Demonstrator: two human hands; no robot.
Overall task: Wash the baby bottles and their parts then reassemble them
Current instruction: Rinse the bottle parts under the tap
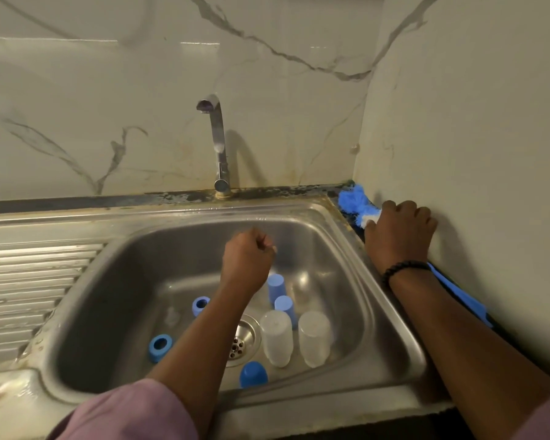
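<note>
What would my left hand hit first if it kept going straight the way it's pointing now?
Probably the sink's back wall below the faucet. The left hand hangs fisted over the basin, nothing visibly between it and that wall, though depth is unclear.

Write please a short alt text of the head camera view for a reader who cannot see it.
A person's right hand grips a blue bottle brush lying on the ledge beside a steel sink, while the left hand hovers curled above the basin. Inside lie two clear bottles, blue rings and blue caps; the tap is dry.
</note>
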